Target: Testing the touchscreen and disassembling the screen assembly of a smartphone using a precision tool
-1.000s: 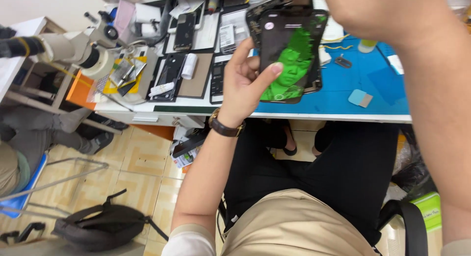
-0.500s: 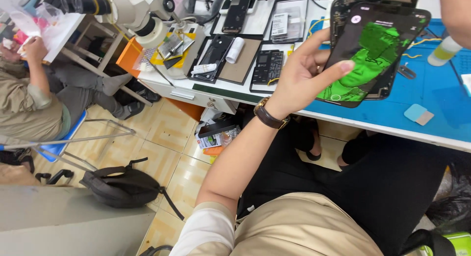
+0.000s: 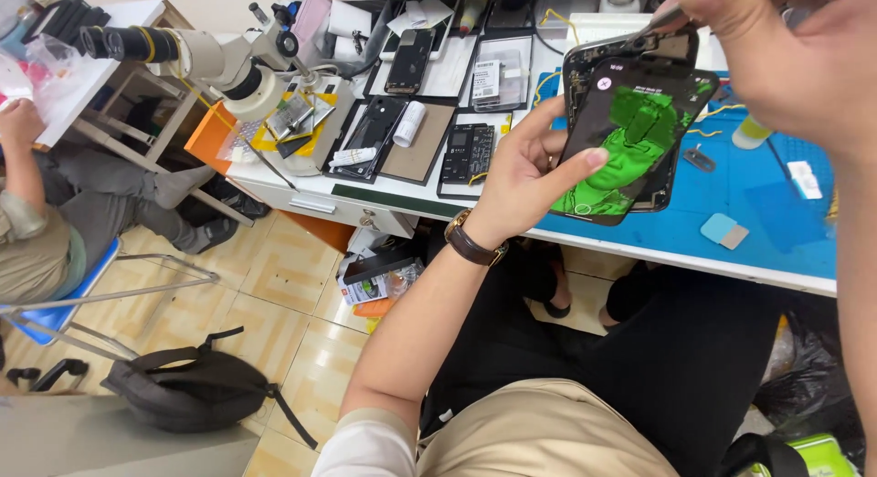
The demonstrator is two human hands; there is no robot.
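My left hand (image 3: pixel 521 171) holds a black smartphone (image 3: pixel 635 139) whose lit screen shows a green image; the thumb rests on the glass. The screen is lifted off the phone's open body behind it. My right hand (image 3: pixel 786 57) is at the top right, pinching a thin metal tool (image 3: pixel 660 22) whose tip touches the phone's top edge. A dark watch (image 3: pixel 470 244) is on my left wrist. The phone hangs above the blue work mat (image 3: pixel 776 217).
A white stereo microscope (image 3: pixel 210 61) stands at the bench's left end. Phones, parts and trays (image 3: pixel 425 134) lie along the bench. A seated person (image 3: pixel 46 212) is at the far left. A black backpack (image 3: pixel 196 390) lies on the tiled floor.
The view has swung and pulled back, showing more of the bench and floor. My right hand has come in at the top with the tool at the phone's upper edge.
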